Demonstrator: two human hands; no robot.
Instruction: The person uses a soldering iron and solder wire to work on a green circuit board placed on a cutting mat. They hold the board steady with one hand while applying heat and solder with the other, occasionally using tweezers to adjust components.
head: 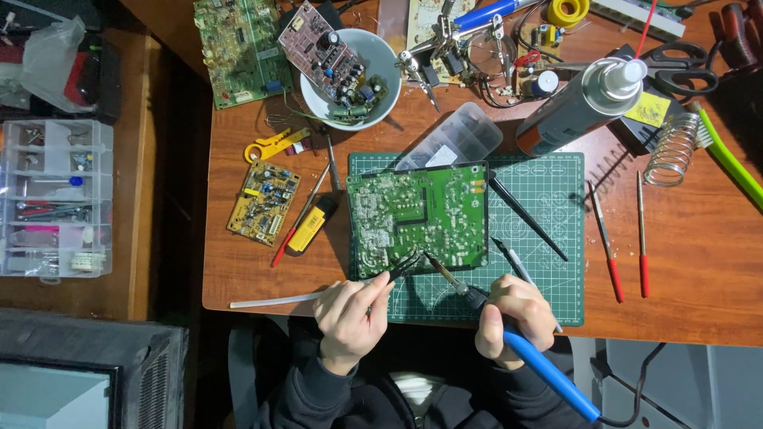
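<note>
Four circuit boards are lying about: a green board (419,216) on the mat, a yellow board (263,202), a large green board (241,49) and a board in the bowl (322,48). Two red-handled tools (628,238) are resting at the right.

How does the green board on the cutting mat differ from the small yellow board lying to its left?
The green circuit board is clearly larger than the yellow circuit board. It lies square on the green cutting mat; the yellow one sits tilted on the bare wooden table. The left hand's tweezers and the right hand's soldering iron meet at the green board's near edge; nothing touches the yellow one. Both lie flat.
</note>
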